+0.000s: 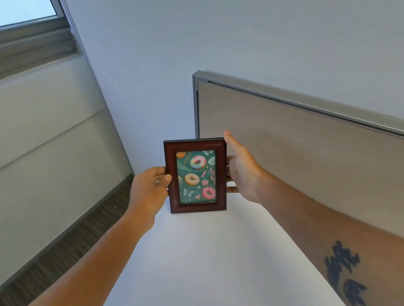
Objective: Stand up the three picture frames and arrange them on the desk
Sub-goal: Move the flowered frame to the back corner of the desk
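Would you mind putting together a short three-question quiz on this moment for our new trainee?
1. True or false: the picture frame lies flat on the desk.
2. What does the picture show? A) boats B) doughnuts C) a dog
3. Fill in: the left hand holds the frame's ____ edge.

Key
1. False: it stands upright, with the right hand on its opposite edge; whether its base touches the desk is unclear.
2. B, doughnuts on a green ground.
3. Left; the grey partition stands behind on the right.
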Demonstrator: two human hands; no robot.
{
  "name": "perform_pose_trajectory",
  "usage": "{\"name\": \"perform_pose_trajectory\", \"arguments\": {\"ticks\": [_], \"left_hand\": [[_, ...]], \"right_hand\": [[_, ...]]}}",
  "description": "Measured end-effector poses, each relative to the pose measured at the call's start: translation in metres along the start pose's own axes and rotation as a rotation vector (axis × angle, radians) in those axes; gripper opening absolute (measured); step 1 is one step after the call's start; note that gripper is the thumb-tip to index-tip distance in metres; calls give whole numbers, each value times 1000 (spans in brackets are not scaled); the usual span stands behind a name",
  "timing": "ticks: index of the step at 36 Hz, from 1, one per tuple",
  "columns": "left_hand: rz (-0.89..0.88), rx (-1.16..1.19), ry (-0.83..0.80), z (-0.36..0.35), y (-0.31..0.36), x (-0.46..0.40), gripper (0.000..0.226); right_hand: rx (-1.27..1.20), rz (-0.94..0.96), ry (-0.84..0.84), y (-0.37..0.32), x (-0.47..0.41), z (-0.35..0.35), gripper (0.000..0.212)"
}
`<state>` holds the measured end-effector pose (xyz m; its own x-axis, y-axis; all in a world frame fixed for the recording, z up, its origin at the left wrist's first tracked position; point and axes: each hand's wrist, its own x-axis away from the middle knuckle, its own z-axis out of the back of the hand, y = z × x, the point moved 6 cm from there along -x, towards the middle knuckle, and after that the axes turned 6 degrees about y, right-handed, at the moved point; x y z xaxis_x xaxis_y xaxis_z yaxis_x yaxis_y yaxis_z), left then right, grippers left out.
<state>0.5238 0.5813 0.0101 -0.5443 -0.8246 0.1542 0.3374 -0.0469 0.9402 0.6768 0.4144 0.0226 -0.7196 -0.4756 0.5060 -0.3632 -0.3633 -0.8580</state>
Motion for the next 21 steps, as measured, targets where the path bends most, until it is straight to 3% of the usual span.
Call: {"name": "perform_pose_trajectory", "arguments": {"ticks": [7,14,16,19,21], "left_hand": [[8,38,7,0,-5,2,31],[-88,-95,2,3,-9,15,48],[-168,-274,-23,2,-16,24,62],[-379,-723,-15,1,-31,43,92],[-504,-885,16,4,-41,63,101]], "right_hand": [[49,-6,31,9,-2,3,113],[176,73,83,35,15,20,100],[331,201,135,49,26,29,110],[802,423,243,70,53,42,87],[1049,560,265,85,80,49,86]]}}
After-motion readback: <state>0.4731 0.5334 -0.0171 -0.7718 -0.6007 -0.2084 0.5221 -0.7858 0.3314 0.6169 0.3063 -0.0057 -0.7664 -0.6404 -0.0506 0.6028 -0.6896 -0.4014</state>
